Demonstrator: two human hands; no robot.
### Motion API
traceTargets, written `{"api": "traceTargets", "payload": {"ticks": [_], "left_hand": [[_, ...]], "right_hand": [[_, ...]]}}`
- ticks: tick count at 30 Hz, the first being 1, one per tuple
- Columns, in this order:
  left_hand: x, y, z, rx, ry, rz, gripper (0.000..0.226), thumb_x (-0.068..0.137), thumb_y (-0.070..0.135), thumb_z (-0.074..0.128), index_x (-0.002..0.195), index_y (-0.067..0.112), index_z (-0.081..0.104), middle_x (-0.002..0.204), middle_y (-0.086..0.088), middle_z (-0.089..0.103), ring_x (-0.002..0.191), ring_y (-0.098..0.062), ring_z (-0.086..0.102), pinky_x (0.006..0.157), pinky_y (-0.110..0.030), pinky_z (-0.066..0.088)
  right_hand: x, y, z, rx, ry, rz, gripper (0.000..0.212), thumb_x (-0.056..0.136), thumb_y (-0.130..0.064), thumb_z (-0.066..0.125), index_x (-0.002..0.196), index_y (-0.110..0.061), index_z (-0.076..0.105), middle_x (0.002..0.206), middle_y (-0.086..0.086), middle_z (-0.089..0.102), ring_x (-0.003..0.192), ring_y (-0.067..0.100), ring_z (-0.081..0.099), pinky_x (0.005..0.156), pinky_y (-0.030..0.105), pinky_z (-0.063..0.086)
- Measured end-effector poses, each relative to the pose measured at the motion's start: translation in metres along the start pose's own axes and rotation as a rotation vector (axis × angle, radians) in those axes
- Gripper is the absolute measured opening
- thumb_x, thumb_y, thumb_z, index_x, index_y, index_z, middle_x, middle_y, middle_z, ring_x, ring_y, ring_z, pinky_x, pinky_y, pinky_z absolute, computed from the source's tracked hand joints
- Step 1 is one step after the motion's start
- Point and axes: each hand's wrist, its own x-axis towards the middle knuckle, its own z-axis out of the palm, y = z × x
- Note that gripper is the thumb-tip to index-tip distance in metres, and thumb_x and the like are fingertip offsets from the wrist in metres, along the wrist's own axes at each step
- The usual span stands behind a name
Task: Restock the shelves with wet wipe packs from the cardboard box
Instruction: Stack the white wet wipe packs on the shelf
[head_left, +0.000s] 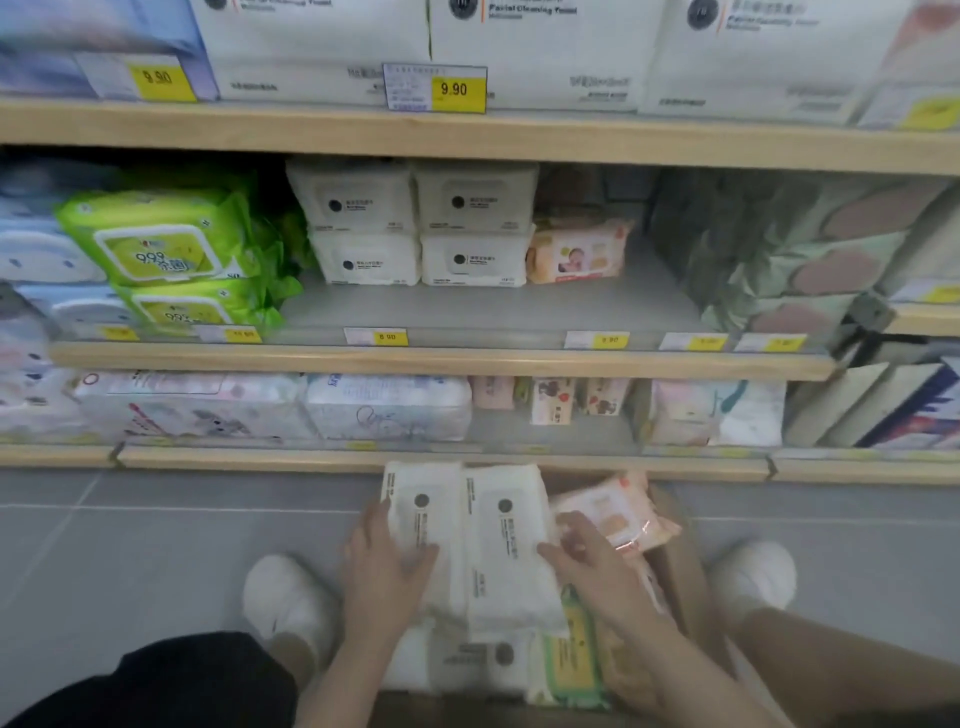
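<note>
— Fingers first: how do they lie?
— Left hand has its fingers curled over the near edge of a white wet wipe pack, thumb underneath, gripping it. Right hand has its fingers bent round the edge of a second white pack lying just beside the first.
— And the arms?
— Both forearms reach forward and down, hands side by side, palms down, over the cardboard box on the floor.
— What else is in the box?
— A peach pack touching the right hand's fingertips, a green-edged pack nearer, more white ones below.
— The shelf?
— Four matching white packs stacked two by two on the middle shelf.
</note>
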Motion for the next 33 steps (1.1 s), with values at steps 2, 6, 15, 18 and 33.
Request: {"api": "traceTargets", "payload": {"ticks": [2, 6, 15, 18, 33], "left_hand": [[-0.004, -0.005, 0.001, -0.081, -0.057, -0.041, 0.081, 0.073, 0.032, 0.078, 0.138, 0.006, 0.037, 0.135, -0.019, 0.042, 0.126, -0.036, 0.040, 0.103, -0.044, 0.036], [-0.006, -0.005, 0.001, -0.160, -0.081, -0.040, 0.081, 0.078, 0.032, 0.073, 0.143, 0.010, 0.030, 0.142, -0.014, 0.037, 0.131, -0.028, 0.036, 0.105, -0.035, 0.032], [0.014, -0.020, 0.001, -0.366, -0.181, -0.280, 0.074, 0.052, 0.051, 0.083, 0.113, 0.020, 0.056, 0.107, 0.002, 0.067, 0.099, -0.015, 0.064, 0.088, -0.039, 0.053], [0.011, -0.014, -0.003, -0.491, -0.256, -0.332, 0.037, 0.067, 0.027, 0.083, 0.097, 0.031, 0.062, 0.100, 0.005, 0.070, 0.095, -0.014, 0.064, 0.082, -0.029, 0.050], [0.008, -0.012, -0.021, -0.686, -0.252, -0.344, 0.039, 0.087, 0.016, 0.064, 0.123, 0.028, 0.054, 0.108, 0.005, 0.068, 0.099, -0.015, 0.063, 0.089, -0.032, 0.049]], "right_hand": [[0.003, 0.004, 0.011, 0.022, -0.069, 0.070, 0.056, 0.085, -0.041, 0.065, 0.133, -0.024, 0.042, 0.123, -0.006, 0.055, 0.103, 0.007, 0.057, 0.083, 0.018, 0.046], [0.021, 0.006, 0.030, 0.191, -0.145, 0.130, 0.065, 0.072, -0.035, 0.079, 0.126, -0.026, 0.044, 0.118, -0.005, 0.064, 0.101, 0.010, 0.063, 0.087, 0.032, 0.054], [0.041, 0.009, 0.025, 0.312, -0.166, 0.302, 0.095, 0.030, -0.042, 0.093, 0.115, -0.015, 0.059, 0.103, 0.001, 0.073, 0.092, 0.024, 0.070, 0.082, 0.046, 0.057], [0.040, 0.007, 0.026, 0.271, -0.153, 0.287, 0.079, 0.038, -0.039, 0.089, 0.110, -0.021, 0.061, 0.101, -0.002, 0.072, 0.093, 0.022, 0.069, 0.083, 0.044, 0.057], [0.048, 0.009, 0.027, 0.389, -0.219, 0.287, 0.084, 0.045, -0.031, 0.091, 0.119, -0.014, 0.056, 0.107, 0.002, 0.071, 0.093, 0.021, 0.070, 0.081, 0.040, 0.057]]}}
